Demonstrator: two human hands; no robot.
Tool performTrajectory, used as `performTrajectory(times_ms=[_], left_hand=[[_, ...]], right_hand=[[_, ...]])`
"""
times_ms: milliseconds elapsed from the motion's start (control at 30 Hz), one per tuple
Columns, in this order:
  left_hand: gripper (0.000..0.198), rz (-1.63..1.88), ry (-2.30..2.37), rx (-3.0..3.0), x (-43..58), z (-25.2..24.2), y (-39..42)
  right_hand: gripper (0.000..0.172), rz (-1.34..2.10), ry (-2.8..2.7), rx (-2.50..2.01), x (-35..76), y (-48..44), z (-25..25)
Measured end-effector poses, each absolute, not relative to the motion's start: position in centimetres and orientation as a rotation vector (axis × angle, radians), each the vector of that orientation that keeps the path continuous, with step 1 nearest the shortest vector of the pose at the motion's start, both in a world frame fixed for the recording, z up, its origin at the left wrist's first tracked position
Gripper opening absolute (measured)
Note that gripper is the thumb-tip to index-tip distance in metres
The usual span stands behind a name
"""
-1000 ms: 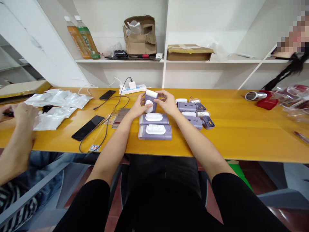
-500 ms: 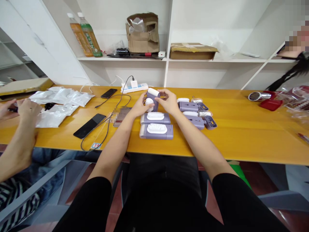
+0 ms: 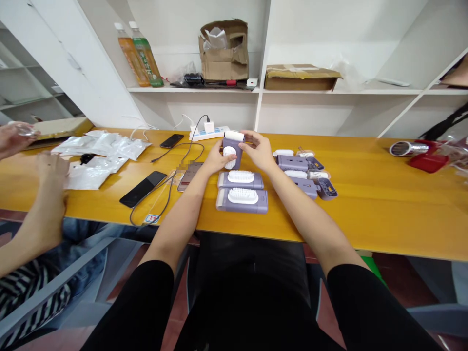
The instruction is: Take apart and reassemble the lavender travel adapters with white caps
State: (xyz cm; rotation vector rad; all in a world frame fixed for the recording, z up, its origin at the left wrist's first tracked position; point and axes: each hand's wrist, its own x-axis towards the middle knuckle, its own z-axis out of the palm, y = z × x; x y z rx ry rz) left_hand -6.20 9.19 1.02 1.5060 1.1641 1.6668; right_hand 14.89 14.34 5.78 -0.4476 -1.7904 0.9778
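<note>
Since the earlier frame, the co-worker's raised hand (image 3: 16,140) at far left has come away from their other hand (image 3: 53,170), and my view has swung slightly left, while the device my hands hold stays nearly upright. That slim purple plastic device with a white roller on top (image 3: 238,155) is just behind two flat-lying purple units with white bristled ovals (image 3: 262,204); I can't tell whether its base touches the table. I have my left hand (image 3: 216,158) closed around its left side, thumb on the white oval pad (image 3: 229,155), probably to steady the body. My right hand (image 3: 259,151) pinches the upper right edge, thumb in front, fingers curled behind, which seems to leave the roller uncovered. The units lie bristles up, presumably to keep them off the wood; opened purple shells (image 3: 292,163) sit apart, to the right.
</note>
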Motion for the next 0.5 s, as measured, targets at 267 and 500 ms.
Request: performTrajectory(times_ms=[267, 500], left_hand=[[0.108, 1.979, 1.046, 1.195, -3.8, 2.4, 9.0], [0.085, 1.940, 0.941, 0.927, -3.0, 2.4, 9.9]], right_hand=[[0.060, 0.827, -1.922, -0.390, 13.8, 12.8, 9.2], [0.071, 0.561, -2.172, -0.379, 13.6, 11.7, 7.3]])
